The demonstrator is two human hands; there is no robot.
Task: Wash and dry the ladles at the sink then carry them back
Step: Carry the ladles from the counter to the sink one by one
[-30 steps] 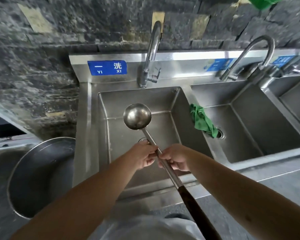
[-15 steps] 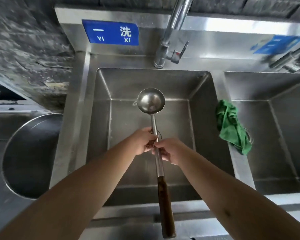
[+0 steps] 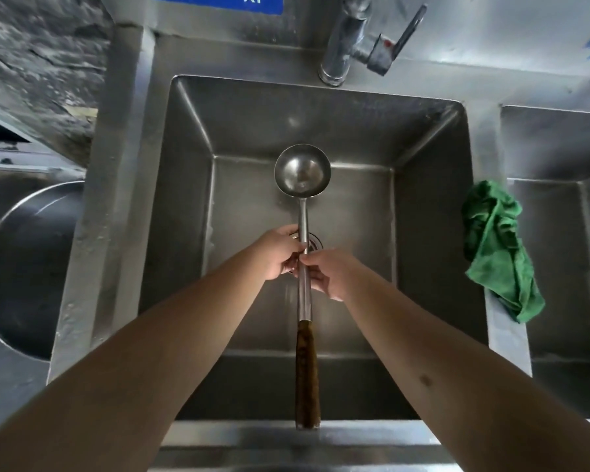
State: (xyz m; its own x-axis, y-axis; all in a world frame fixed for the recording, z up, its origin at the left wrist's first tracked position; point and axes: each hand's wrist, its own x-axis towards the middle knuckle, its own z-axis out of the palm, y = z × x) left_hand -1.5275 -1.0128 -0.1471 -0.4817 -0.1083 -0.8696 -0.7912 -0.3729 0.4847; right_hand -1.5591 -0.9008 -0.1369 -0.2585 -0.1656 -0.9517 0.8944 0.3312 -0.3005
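A single ladle is held over the left basin of the sink, clear of the basin floor. Its long axis runs straight away from the body: bowl at the far end, opening upward, wooden grip at the near end above the front rim. No other ladle is seen.

Left hand and right hand are both closed on the steel shaft, one from either side, at about mid-length; fingers are wrapped round the metal and the two hands touch across it. The left hand sits slightly farther up the shaft, nearer the bowl. The wooden grip is left free.

The faucet stands at the back rim, right of the bowl's line; its lever is visible, the spout end is out of frame. No water is seen running. The basin drain lies directly beneath the hands.

A green cloth is draped over the divider to the right, nearer the right hand.

Judgement: washing has not begun; the bowl, lying beyond the hands along the shaft, would need carrying right and back to meet the faucet
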